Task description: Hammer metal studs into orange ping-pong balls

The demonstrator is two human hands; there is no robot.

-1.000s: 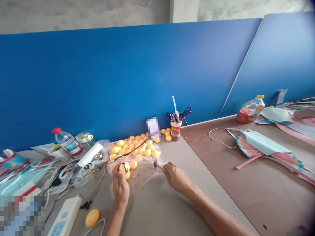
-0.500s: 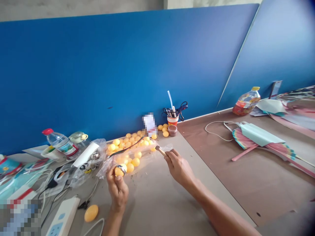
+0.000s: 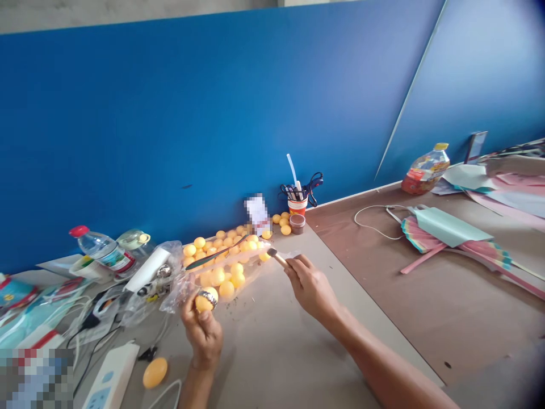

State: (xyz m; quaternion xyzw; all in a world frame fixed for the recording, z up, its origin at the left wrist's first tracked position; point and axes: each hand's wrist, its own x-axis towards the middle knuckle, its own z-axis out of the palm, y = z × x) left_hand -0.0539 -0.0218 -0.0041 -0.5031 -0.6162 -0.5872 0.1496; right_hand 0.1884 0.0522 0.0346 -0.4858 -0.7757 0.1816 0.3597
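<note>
My left hand [image 3: 203, 332] is closed around an orange ping-pong ball [image 3: 205, 300] that has a dark mark on its top. My right hand [image 3: 310, 287] pinches a small brush [image 3: 276, 257] by its wooden handle, the bristles pointing up and left, a hand's width to the right of the ball. Just behind both hands lies a clear plastic bag [image 3: 221, 272] with several orange balls in it. More orange balls [image 3: 221, 241] are heaped against the blue wall.
A paper cup with scissors and pens [image 3: 297, 199] and a small brown pot [image 3: 297, 224] stand by the wall. At left: a water bottle [image 3: 102, 250], cables, a power strip [image 3: 111, 378], a loose orange ball [image 3: 155, 372]. At right: folded paper fans [image 3: 451, 241], an oil bottle [image 3: 424, 170].
My right hand has lifted the brush up off the bag and a little to the right. My left hand has drawn the marked ball slightly toward me. The camera has tilted down.
</note>
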